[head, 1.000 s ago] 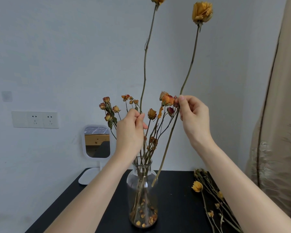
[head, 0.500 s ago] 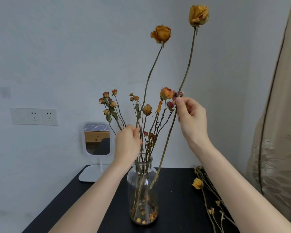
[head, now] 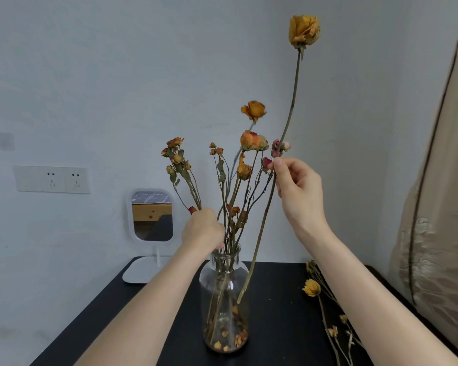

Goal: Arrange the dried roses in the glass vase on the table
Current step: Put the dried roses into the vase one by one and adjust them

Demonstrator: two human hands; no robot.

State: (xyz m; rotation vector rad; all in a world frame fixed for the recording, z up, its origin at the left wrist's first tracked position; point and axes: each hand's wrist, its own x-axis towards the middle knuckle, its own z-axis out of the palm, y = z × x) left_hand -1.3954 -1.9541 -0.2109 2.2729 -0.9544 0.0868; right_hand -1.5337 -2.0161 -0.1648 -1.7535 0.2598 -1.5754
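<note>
Head view is showing a glass vase (head: 224, 291) standing on the black table (head: 278, 328), near its middle, with a bunch of dried roses (head: 253, 141) rising out of its mouth and fanning apart. The left hand (head: 202, 231) is sitting just above the vase's rim, its fingers curling round several of those stems and gripping them together. The right hand (head: 299, 194) is reaching up higher and to the right, pinching the long-stemmed rose (head: 303, 30) between thumb and fingertips about midway along its stem. That rose is tilting, its yellow head leaning up and to the right well above the others, while its lower end is crossing the outside of the vase's right shoulder and not sitting in the mouth. Fallen petals (head: 226, 342) are lying inside the bottom of the glass. More loose stems (head: 312, 287) are lying on the table to the right, beside the right forearm. A small white mirror (head: 152, 215) is standing at the back left by a wall socket (head: 52, 179), and a beige curtain (head: 439, 207) is hanging along the right edge.
</note>
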